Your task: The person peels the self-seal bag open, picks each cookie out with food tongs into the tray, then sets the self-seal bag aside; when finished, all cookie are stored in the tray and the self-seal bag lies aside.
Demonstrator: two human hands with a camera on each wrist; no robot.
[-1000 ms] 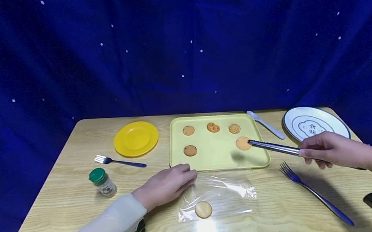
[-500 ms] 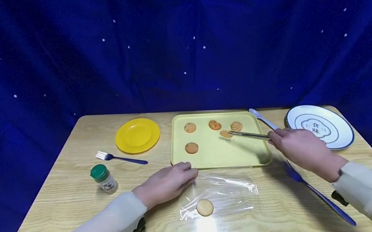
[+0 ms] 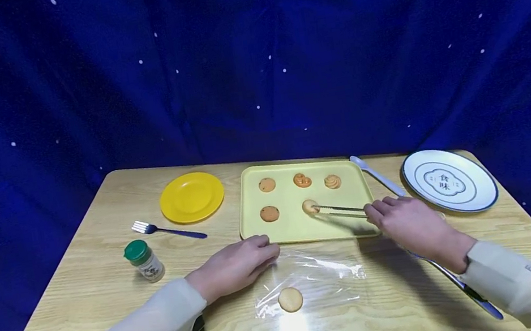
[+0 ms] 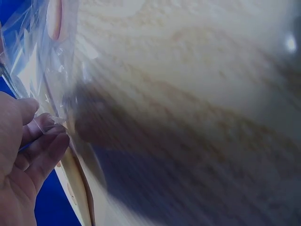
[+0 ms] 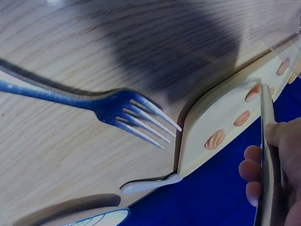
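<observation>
My left hand (image 3: 241, 263) pinches the upper left edge of a clear plastic bag (image 3: 329, 282) in front of the tray; the left wrist view shows the film (image 4: 28, 70) at my fingertips. A round pale cookie (image 3: 291, 299) shows at the bag's near side. With my right hand (image 3: 411, 226) I grip metal tongs (image 3: 341, 211), whose tips meet a plain round cookie (image 3: 309, 207) over the lower middle of the yellow tray (image 3: 296, 233). Also on the tray are two speckled round cookies (image 3: 270, 214), a pretzel-shaped cookie (image 3: 302, 180) and a swirled cookie (image 3: 332, 182).
A yellow plate (image 3: 192, 197), a small fork (image 3: 169, 229) and a green-lidded shaker (image 3: 144, 261) stand left. At right are a pale spoon (image 3: 377, 176) and a white plate (image 3: 474, 180). A large fork (image 5: 113, 106) lies partly beneath my right arm.
The tongs and the plain cookie have moved left, from the tray's right side to its lower middle. My right hand has come in over the tray's right edge; my left hand stays put.
</observation>
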